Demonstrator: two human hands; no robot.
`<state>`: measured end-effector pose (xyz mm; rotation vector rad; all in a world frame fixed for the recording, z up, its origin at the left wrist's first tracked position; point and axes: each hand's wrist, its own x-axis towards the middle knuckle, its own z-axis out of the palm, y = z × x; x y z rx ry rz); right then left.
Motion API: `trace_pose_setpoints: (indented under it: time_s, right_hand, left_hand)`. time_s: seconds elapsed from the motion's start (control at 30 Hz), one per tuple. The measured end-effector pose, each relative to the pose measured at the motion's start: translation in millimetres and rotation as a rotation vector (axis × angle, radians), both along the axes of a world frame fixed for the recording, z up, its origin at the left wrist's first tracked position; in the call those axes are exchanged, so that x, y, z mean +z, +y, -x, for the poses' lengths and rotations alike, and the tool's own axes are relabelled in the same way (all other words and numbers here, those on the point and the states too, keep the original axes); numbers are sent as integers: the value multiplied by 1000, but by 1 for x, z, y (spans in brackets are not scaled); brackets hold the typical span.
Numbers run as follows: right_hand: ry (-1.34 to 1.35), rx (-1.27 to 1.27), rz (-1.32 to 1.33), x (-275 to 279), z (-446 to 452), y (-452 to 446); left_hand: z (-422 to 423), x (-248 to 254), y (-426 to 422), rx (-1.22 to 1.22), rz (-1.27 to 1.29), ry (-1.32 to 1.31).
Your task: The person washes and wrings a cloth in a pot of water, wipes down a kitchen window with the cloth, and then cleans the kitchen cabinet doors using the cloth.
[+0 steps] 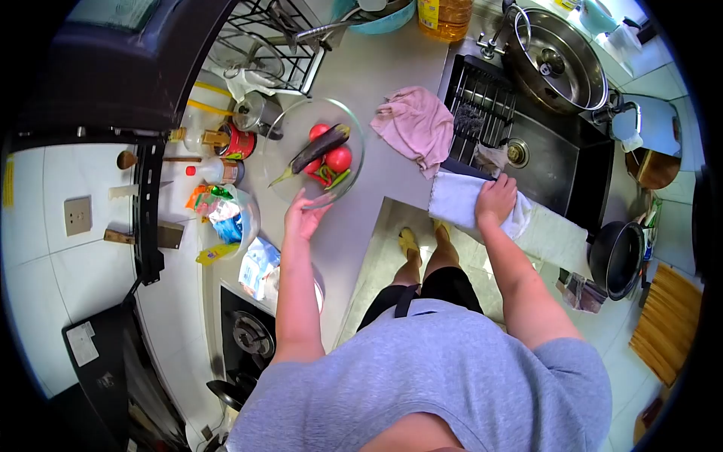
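Note:
My left hand is at the near rim of a clear glass bowl, palm turned up, fingers apart and touching or almost touching the glass. In the bowl lie a long dark eggplant, red tomatoes, and green and red peppers. My right hand rests on a white cloth at the front edge of the sink, fingers curled over it. A pink cloth lies crumpled on the counter between bowl and sink.
The sink at right holds a black drying rack and a large steel pot. A wok stands beyond it. Left are a steel pitcher, bottles, bagged goods and a gas burner. An oil jug stands at the back.

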<state>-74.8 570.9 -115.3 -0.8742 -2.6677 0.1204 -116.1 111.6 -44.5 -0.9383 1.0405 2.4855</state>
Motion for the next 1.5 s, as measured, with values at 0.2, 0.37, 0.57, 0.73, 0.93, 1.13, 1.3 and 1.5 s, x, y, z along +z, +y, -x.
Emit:
trace_pose_setpoints:
  time_s: [0.2, 0.37, 0.57, 0.73, 0.93, 1.13, 1.3, 1.5]
  right_hand:
    - [2, -1, -4, -3, 0, 0]
    - [15, 7, 9, -3, 0, 2]
    - [-8, -6, 24, -6, -2, 3]
    - [37, 16, -14, -8, -1, 5]
    - [37, -3, 7, -7, 0, 5]
    - [0, -15, 43, -2, -1, 5]
    - [-14, -24, 87, 4, 1, 7]
    - [-48, -6, 118, 4, 6, 10]
  left_hand:
    - [-70, -4, -59, 77, 21, -18]
    - [-97, 2, -86, 120, -3, -33]
    - [-106, -4, -97, 109, -7, -29]
    - [-107, 16, -81, 127, 33, -99]
    - [-125, 43, -7, 441, 1622, 120]
    - [-40, 64, 156, -551, 1589, 831]
    - [77, -7, 266, -588, 1568, 988]
    - [164, -66, 308, -816, 2082, 641]
